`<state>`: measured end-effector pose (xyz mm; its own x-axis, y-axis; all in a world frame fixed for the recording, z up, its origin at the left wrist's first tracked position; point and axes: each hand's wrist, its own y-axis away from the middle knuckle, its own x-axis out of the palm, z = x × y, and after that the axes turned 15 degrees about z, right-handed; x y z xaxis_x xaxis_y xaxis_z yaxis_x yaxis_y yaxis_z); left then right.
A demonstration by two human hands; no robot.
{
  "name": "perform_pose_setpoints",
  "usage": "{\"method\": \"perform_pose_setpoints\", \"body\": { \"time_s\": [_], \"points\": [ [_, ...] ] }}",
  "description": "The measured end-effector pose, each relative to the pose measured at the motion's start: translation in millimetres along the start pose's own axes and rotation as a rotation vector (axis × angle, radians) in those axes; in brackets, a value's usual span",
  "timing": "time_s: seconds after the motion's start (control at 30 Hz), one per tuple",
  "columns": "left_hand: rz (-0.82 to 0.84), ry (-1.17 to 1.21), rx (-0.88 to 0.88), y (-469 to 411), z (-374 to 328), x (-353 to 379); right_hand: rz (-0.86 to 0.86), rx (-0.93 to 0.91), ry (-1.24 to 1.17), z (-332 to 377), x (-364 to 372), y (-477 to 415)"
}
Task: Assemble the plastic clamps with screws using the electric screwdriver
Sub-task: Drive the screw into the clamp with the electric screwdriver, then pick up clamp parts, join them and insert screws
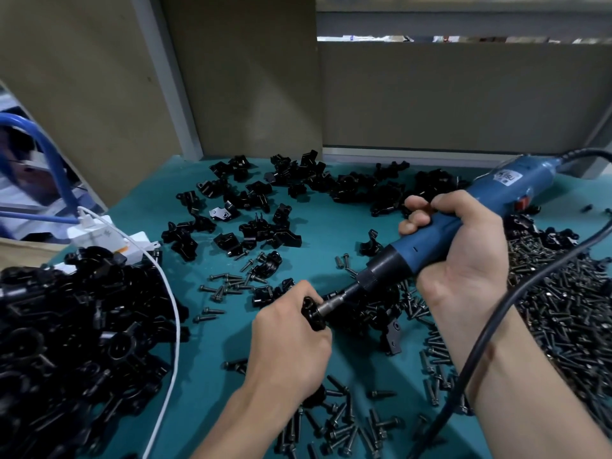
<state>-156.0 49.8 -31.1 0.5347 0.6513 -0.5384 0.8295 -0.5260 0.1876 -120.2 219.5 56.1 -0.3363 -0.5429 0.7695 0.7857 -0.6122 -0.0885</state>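
At centre frame, my left hand (288, 342) has its fingers clamped on a black plastic clamp (312, 315) over the teal worktop (331, 236). My right hand (463, 256) has its fingers curled round the blue electric screwdriver (513, 188), whose bit is against the clamp.

Bare left hand (291, 339) and bare right hand (463, 256), both uncovered from fingertips to wrist. Bare forearms as well, uncovered down to the lower edge of the view, the right one looming broader in the wide-angle lens. Slim fingers, smooth knuckles, faint tendon ridges on the back of the left; fine creases across the right wrist.
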Motion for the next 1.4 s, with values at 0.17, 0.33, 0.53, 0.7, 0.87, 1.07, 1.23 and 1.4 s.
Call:
{"method": "perform_pose_setpoints", "body": {
  "time_s": [0.17, 0.33, 0.53, 0.7, 0.87, 1.07, 1.23, 1.4],
  "points": [
    [-0.029, -0.078, -0.024, -3.6, 2.1, -5.2, -0.052, 0.01, -0.083, -7.5, -3.8, 0.6],
    [0.016, 0.029, -0.026, -6.2, 1.8, -4.4, 0.041, -0.024, -0.075, -6.4, -1.7, 1.2],
    [0.12, 0.108, 0.009, -4.4, -1.7, -7.6, 0.101, -0.044, -0.084, -1.2, -3.6, 0.8],
    [0.018, 0.009, -0.004, -4.2, -2.7, -6.4, 0.106, -0.066, -0.074, 3.1, -4.6, -0.1],
    [-0.189, -0.501, 0.095, 6.7, -2.8, -13.9, 0.125, -0.112, -0.027, 14.1, -7.8, -3.1],
    [-0.277, -0.811, 0.268, 13.3, -10.2, -18.6, 0.118, -0.155, 0.119, 23.2, -12.1, -5.8],
    [-0.439, -0.584, 0.229, 11.4, -4.7, -24.2, 0.096, -0.063, 0.139, 22.0, -14.2, -8.0],
    [-0.079, -0.49, -0.066, 2.8, 7.4, -49.1, 0.061, 0.022, 0.133, 20.7, -15.1, -10.1]
  ]
}}
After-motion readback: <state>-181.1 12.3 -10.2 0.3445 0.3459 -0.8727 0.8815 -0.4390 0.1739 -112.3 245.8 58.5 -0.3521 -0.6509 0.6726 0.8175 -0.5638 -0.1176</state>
